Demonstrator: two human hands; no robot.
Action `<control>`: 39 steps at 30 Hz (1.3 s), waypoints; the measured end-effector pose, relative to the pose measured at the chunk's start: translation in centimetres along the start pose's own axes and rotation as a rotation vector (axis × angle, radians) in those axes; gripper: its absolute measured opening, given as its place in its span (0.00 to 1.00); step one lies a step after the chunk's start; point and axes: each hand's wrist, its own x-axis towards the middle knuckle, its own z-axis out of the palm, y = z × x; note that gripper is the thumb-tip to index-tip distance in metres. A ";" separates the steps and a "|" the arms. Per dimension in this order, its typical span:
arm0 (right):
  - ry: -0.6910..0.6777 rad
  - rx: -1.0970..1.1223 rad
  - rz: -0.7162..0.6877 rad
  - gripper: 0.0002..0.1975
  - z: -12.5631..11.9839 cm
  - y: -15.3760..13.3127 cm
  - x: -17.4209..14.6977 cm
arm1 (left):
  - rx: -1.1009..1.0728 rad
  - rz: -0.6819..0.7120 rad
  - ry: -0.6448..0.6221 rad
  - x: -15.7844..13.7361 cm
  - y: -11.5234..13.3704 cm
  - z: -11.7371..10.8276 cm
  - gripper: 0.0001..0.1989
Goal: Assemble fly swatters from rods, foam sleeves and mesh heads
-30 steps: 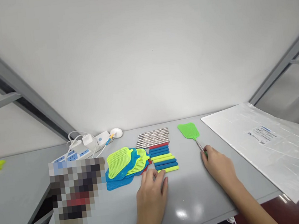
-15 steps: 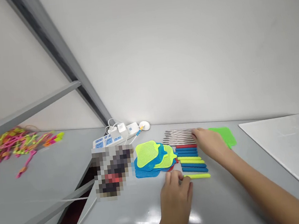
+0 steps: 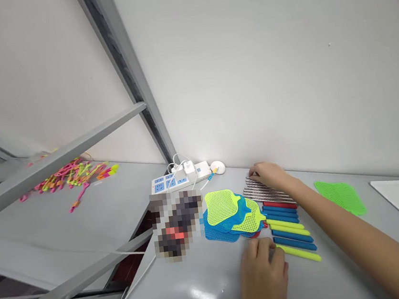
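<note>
My right hand point(image 3: 269, 176) reaches over the row of thin metal rods point(image 3: 264, 191), its fingers pinched at the left end of the rearmost rod. My left hand point(image 3: 264, 271) rests on the table with curled fingers, touching or just beside the left end of the nearest yellow tube handle point(image 3: 301, 254); what is under the fingers is hidden. Blue handles point(image 3: 293, 238), more yellow handles and one red handle point(image 3: 280, 205) lie in a row in front of the rods. Left of them is an overlapping pile of fly swatter heads point(image 3: 222, 207), yellow, blue and a bit of red.
A green swatter head point(image 3: 341, 197) lies right of my right forearm. White power strip point(image 3: 169, 183) with plugs and a round white device point(image 3: 218, 167) sit by the wall. A blurred-out item point(image 3: 179, 226) lies at left. Grey frame bars point(image 3: 77, 149) separate a table with colourful cords point(image 3: 69, 176).
My right hand has gone from the rods' right end to their left end. The view has turned left, so things appear farther right. My left hand stays by the yellow handle.
</note>
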 end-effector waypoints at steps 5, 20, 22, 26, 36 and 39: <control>0.026 -0.023 -0.038 0.18 -0.6 -0.5 0.4 | -0.055 -0.011 -0.040 0.4 0.4 -0.9 0.14; 0.918 0.313 0.100 0.08 -3.8 -1.1 -16.7 | 0.031 -0.046 -0.107 0.7 0.9 -1.8 0.11; 1.047 0.442 0.137 0.08 -3.1 -1.8 -18.7 | 0.012 -0.039 -0.100 0.8 1.0 -1.8 0.11; 1.313 0.826 0.157 0.07 -1.3 -3.3 -21.4 | -0.018 -0.025 -0.109 0.8 1.2 -1.9 0.09; 1.396 1.087 0.145 0.08 4.3 -5.7 -23.5 | -0.047 0.059 -0.138 0.5 1.1 -1.9 0.12; 1.328 1.060 0.140 0.08 5.2 -6.0 -23.7 | -0.079 0.082 -0.093 0.4 1.3 -2.3 0.09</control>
